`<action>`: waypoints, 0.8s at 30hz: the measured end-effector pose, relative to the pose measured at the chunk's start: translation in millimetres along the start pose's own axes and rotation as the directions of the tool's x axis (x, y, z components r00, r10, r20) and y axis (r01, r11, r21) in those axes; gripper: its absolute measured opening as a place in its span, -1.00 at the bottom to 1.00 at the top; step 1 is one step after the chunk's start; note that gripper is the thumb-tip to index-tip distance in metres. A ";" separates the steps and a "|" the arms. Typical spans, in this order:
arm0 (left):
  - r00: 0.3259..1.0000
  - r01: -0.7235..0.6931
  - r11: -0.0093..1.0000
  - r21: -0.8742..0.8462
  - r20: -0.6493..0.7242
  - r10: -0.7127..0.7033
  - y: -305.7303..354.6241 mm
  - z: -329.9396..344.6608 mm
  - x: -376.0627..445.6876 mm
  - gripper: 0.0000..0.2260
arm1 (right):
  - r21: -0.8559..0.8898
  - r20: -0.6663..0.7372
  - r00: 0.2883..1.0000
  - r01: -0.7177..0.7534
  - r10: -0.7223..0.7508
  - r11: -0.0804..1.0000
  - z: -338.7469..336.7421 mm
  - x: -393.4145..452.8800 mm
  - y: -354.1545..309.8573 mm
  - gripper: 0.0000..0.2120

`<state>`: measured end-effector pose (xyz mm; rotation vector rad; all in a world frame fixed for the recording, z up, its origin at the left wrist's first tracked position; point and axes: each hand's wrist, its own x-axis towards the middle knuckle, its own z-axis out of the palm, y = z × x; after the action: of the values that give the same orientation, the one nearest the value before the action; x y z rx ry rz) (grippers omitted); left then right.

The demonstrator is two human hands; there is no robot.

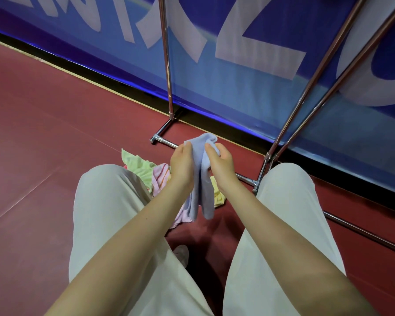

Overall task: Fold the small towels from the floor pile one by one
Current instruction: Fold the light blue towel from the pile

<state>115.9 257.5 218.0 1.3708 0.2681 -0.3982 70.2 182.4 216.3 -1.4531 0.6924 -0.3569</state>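
Banner [249, 71] in blue with large pale lettering fills the upper half of the frame, running from upper left to right above a black strip at its foot. Below it, red floor [39, 137] spreads across the left and centre. A person's legs in pale trousers [105, 215] come up from the bottom edge, knees apart, with both bare forearms reaching forward between them toward the middle of the frame. A metal rack [168, 71] stands against the banner, one upright post at centre top, two slanted bars at upper right, and base tubes lying on the floor at centre and lower right. On the floor between the knees, partly hidden by the left forearm, lies a small pile: a green towel [138, 166] at its left, a pink striped towel [161, 176] beside it, and a yellow towel [217, 192] at the right, just behind the hanging cloth. Held up in the centre of the frame, off the floor, a blue towel [201, 179] is bunched at the top and hangs down in two loose folds. The left hand [181, 164] grips its upper left edge with fingers curled round the cloth; the right hand [220, 164] pinches the upper right part, thumb pressed on the fabric.
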 end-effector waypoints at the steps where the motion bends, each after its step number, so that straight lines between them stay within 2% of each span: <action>1: 0.999 -0.041 0.999 0.020 0.008 0.041 -1.7 1.9 -1.4 -0.78 | -0.004 0.009 1.000 0.016 -0.016 1.000 1.2 -0.9 0.7 -0.78; 4: 0.986 -0.162 0.986 0.049 0.056 0.159 -4.3 5.3 -6.4 -0.81 | 0.015 -0.001 0.999 0.033 -0.033 0.999 3.1 -1.0 1.4 -0.84; 12: 0.945 -0.306 0.945 0.118 0.160 0.286 -7.2 2.4 -14.2 -0.83 | 0.069 -0.068 0.997 0.053 -0.048 0.996 -2.2 0.5 -1.6 -0.74; 17: 0.937 -0.319 0.946 0.050 0.165 0.307 -2.8 -1.3 -15.6 -0.82 | 0.154 0.017 1.000 0.023 -0.026 0.988 -0.2 -1.2 -10.9 -0.72; 18: 0.942 -0.297 0.955 0.016 0.166 0.290 -0.7 -2.9 -14.8 -0.81 | 0.141 0.054 0.996 0.055 -0.063 0.989 -0.7 -2.0 -11.4 -0.72; 20: 0.949 -0.266 0.964 -0.003 0.175 0.263 1.7 -6.8 -11.3 -0.81 | -0.013 0.099 0.977 0.189 -0.186 0.982 -3.3 -3.9 -9.5 -0.75; 22: 0.951 -0.252 0.968 0.014 0.186 0.245 2.7 -8.7 -10.2 -0.83 | -0.167 0.092 0.948 0.317 -0.306 0.933 -7.9 -2.7 -6.2 -0.82; 24: 0.952 -0.236 0.971 0.026 0.205 0.226 3.7 -7.8 -12.0 -0.84 | -0.224 0.066 0.924 0.380 -0.376 0.897 -12.3 -0.2 -4.9 -0.88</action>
<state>107.0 267.1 224.9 1.3822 -0.0698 -0.3455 63.2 172.4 221.5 -1.8187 0.4392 -0.5751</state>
